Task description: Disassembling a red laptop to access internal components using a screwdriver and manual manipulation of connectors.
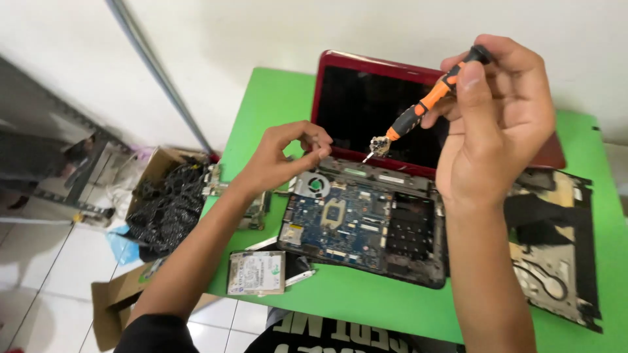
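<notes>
Above the bench's centre: screwdriver (425,104), orange and black, tilted, tip pointing down toward 7 o'clock, a small pale clump clinging at the tip. Right hand (497,124) holds it, grip pressed around the handle's top end, thumb along the shaft. Left hand (284,157) at 9 o'clock from the tip, raised, thumb and forefinger pinched together; whether anything sits between them cannot be told.

Directly below: laptop (366,222), red lid open at 12 o'clock with dark screen, base stripped, blue board and round fan exposed, dusty black frame around them.

At 7 o'clock of the laptop: drive (256,272), flat, silver, label up, lying at the bench edge beside a thin metal bracket.

At 3 o'clock: panel (556,248), black, inner face up, lying flat with a pale patch and a looped cable.

Bench (275,104): green top, against a white wall.

On the floor at 9 o'clock: box (167,199), cardboard, filled with tangled black cables.
</notes>
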